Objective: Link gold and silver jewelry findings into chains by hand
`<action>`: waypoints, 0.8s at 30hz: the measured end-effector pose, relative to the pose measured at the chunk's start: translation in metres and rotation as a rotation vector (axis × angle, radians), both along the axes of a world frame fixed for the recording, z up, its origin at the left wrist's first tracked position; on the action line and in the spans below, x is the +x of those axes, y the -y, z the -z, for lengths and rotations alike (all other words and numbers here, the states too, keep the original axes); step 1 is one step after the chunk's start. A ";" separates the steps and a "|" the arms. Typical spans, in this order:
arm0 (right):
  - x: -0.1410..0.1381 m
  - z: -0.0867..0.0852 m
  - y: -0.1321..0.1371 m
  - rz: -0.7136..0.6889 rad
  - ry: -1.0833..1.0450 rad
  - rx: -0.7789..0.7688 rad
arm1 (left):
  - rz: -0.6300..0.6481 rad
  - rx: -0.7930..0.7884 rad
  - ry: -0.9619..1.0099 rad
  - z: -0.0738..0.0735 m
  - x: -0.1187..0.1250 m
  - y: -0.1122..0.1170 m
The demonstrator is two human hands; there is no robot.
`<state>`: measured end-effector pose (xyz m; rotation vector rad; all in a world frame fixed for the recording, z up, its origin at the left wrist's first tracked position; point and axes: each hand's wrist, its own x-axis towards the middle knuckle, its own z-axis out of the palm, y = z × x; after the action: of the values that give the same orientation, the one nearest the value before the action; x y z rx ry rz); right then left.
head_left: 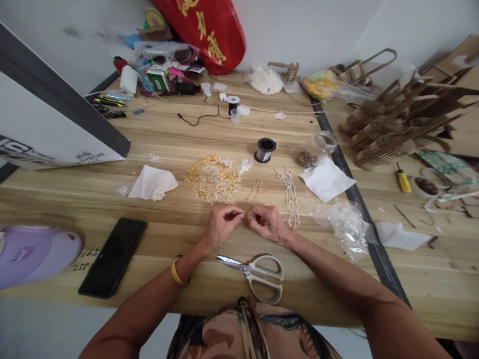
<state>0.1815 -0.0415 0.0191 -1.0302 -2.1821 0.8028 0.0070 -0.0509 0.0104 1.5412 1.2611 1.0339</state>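
My left hand (223, 223) and my right hand (267, 222) meet at the fingertips above the wooden table, both pinched closed. Between them runs the end of a thin gold chain (256, 189), whose loop lies on the wood just beyond my fingers. The exact grip point is too small to make out. Behind my left hand sits a heap of gold and silver beaded chains (215, 179). Silver beaded strands (291, 199) lie to the right of my right hand. Scissors with cream handles (256, 274) rest near my body, partly spread.
A wire spool (266, 151) stands beyond the chains. Left are a black phone (113, 257) and a white cloth (152, 183). On the right lie clear plastic bags (346, 227), white paper (328, 179), a tipped jar of beads (310, 157) and small wooden baskets (377, 134).
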 end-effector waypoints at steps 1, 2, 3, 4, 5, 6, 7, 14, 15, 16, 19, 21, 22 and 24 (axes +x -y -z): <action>0.000 0.000 0.000 -0.001 0.000 -0.002 | 0.002 0.002 -0.006 0.000 0.000 0.000; 0.000 0.000 0.000 -0.002 -0.002 -0.004 | 0.004 0.005 -0.010 0.000 0.000 0.000; 0.000 -0.001 0.000 -0.001 -0.003 -0.007 | 0.006 0.010 -0.014 0.001 0.000 0.001; 0.000 0.000 0.000 0.001 -0.005 -0.010 | 0.006 0.014 -0.019 0.001 0.000 0.001; 0.000 0.000 0.000 0.005 -0.008 -0.013 | 0.007 0.019 -0.024 0.001 0.000 0.001; 0.000 0.000 0.000 0.009 -0.011 -0.015 | 0.007 0.022 -0.030 0.001 0.000 0.000; 0.000 0.000 0.000 0.011 -0.014 -0.018 | 0.009 0.025 -0.037 0.001 0.000 0.000; -0.001 0.000 0.000 0.031 -0.019 -0.022 | 0.008 0.027 -0.041 0.002 0.000 0.001; -0.001 0.000 0.000 0.035 -0.019 -0.019 | 0.007 0.029 -0.039 0.002 0.000 0.001; -0.001 0.000 0.000 0.036 -0.019 -0.018 | 0.007 0.031 -0.037 0.002 0.001 0.001; 0.000 -0.001 0.000 0.036 -0.024 -0.015 | 0.003 0.034 -0.035 0.001 0.001 0.000; 0.000 -0.002 0.000 0.033 -0.025 -0.019 | 0.006 0.027 -0.031 0.001 0.001 0.000; 0.000 -0.002 0.000 0.033 -0.023 -0.021 | 0.010 0.023 -0.030 0.001 0.001 0.001; 0.000 -0.002 0.000 0.032 -0.018 -0.027 | 0.014 0.022 -0.030 0.000 0.001 0.001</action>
<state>0.1814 -0.0415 0.0211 -1.0644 -2.1393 0.8259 0.0081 -0.0515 0.0103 1.5853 1.2616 1.0227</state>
